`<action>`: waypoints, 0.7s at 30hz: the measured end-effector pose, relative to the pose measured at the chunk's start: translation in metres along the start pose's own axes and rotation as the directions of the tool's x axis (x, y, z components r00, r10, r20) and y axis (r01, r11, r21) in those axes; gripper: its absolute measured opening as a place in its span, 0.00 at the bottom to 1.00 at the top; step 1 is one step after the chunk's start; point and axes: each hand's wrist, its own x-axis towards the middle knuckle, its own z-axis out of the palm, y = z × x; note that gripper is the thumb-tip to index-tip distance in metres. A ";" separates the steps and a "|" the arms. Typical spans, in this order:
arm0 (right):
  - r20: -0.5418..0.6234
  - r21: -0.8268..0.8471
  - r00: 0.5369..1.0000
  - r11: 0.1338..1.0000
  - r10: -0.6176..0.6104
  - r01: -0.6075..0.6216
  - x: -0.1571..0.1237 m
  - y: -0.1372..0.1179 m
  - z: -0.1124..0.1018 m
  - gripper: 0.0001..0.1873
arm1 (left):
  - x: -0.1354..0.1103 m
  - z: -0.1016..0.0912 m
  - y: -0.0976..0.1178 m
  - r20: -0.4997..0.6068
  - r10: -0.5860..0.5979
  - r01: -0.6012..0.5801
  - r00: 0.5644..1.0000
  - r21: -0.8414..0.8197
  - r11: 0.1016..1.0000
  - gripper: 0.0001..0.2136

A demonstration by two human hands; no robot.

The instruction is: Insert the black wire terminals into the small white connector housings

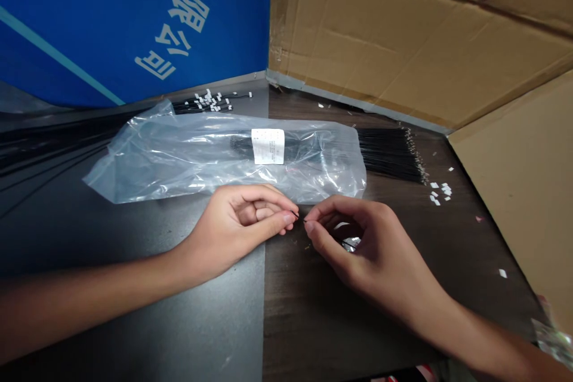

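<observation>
My left hand (pixel 250 218) is closed in a pinch, with a thin dark wire tip (pixel 295 213) showing at the thumb and forefinger. Facing it across a small gap, my right hand (pixel 358 233) pinches a thin black wire (pixel 305 221); most of that wire is hidden by the fingers. Just beyond both hands lies a clear plastic bag (pixel 188 161) with a white label (pixel 268 147). A bundle of black wires (pixel 389 152) sticks out of its right end, with bare-looking tips. Something shiny (pixel 351 243) shows through the right hand's finger loop.
More black wires (pixel 54 131) run in from the left, and white connectors (pixel 209 100) cluster behind the bag. Small white pieces (pixel 441 191) lie on the dark tabletop (pixel 313 322). A blue panel (pixel 111 12) and cardboard walls (pixel 380 30) close off the back and right.
</observation>
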 end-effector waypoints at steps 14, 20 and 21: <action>0.049 0.027 0.999 1.000 0.011 -0.012 0.000 0.002 0.001 0.05 | -0.001 0.002 0.002 0.012 0.015 -0.015 1.000 0.003 1.000 0.02; 0.037 0.049 0.999 0.999 -0.023 0.021 -0.002 0.001 0.000 0.05 | -0.001 0.001 0.001 0.037 0.026 -0.027 0.999 0.033 0.999 0.02; 0.040 0.057 0.999 0.998 -0.017 0.014 -0.002 0.001 0.000 0.05 | -0.001 0.001 0.001 0.037 0.032 -0.033 0.999 0.034 0.999 0.03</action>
